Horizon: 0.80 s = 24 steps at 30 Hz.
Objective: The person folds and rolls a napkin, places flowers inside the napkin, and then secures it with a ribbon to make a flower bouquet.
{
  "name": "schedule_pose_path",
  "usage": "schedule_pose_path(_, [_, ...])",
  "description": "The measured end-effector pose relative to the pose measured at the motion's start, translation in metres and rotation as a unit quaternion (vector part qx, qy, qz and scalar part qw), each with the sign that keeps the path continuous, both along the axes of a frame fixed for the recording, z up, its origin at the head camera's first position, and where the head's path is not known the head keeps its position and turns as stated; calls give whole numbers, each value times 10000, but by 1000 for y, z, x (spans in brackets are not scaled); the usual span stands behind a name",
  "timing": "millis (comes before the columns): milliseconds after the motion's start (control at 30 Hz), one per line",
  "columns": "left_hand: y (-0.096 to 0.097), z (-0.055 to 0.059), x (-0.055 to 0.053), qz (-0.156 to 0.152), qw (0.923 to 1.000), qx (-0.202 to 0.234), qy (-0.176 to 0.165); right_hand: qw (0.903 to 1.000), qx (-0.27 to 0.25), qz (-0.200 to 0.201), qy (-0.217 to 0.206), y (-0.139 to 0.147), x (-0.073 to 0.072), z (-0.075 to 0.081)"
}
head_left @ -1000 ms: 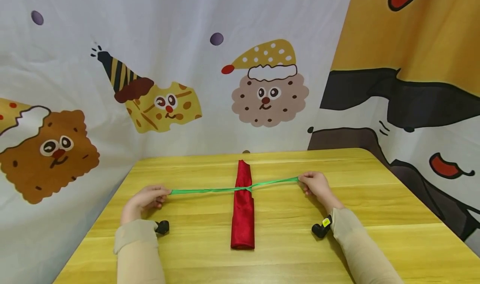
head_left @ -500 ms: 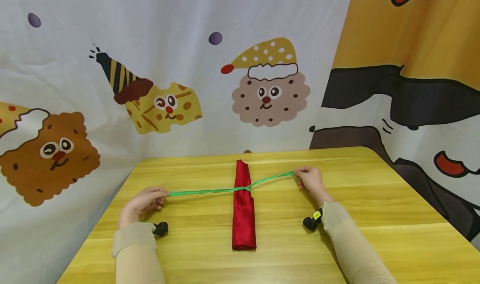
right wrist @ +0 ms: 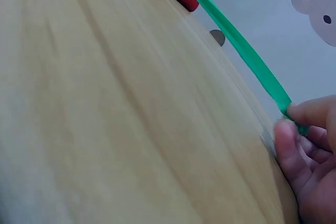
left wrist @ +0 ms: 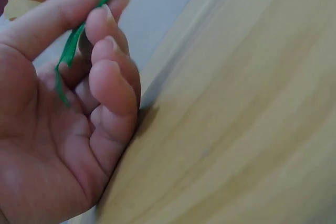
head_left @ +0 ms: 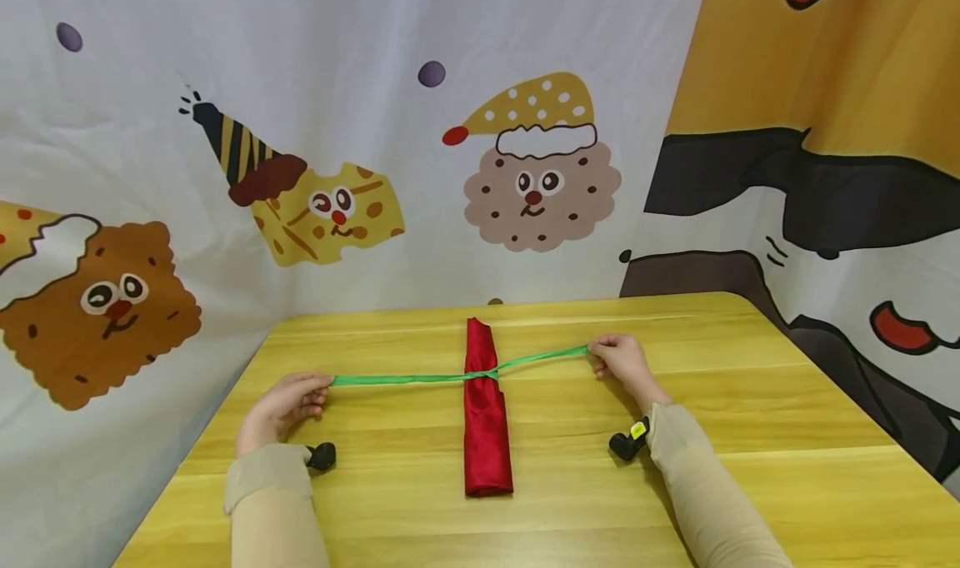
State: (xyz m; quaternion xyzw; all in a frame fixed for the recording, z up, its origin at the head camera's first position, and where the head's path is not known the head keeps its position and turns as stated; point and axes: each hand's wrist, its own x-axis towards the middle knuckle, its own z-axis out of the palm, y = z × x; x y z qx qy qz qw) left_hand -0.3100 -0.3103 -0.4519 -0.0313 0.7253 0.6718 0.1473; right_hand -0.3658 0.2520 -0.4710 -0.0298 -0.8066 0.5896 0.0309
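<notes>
A rolled red satiny cloth (head_left: 487, 443) lies lengthwise on the table, its far end leaning slightly left. Around its upper part runs a green ribbon (head_left: 405, 380), crossed over itself on top of the roll. The left hand (head_left: 292, 403) pinches one ribbon end between thumb and forefinger; in the left wrist view a short tail of ribbon (left wrist: 67, 56) hangs inside the palm. On the other side, the right hand (head_left: 622, 364) pinches the opposite end between thumb and fingers. Both ribbon halves stretch out sideways above the table, nearly straight.
The wooden table (head_left: 570, 501) reaches back to a patterned curtain (head_left: 375, 68) hung behind it. Each wrist wears a small black camera, one at the left cuff (head_left: 322, 456) and one at the right cuff (head_left: 626, 445).
The right hand has drawn slightly inward; its ribbon half went slack, then straightened somewhat. The left hand has shifted a little left, and the far end of the cloth roll has tilted left.
</notes>
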Motion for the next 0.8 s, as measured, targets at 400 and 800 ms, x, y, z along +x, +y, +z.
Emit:
schedule_pose_path(400, [7,-2,-6,417,9991,-42,-76,9990,439,77,-49,11,12,3])
schedule_pose_path(800, [3,-3,-3,465,9989,-52,34,9971,748,-97,-100,9,22,3])
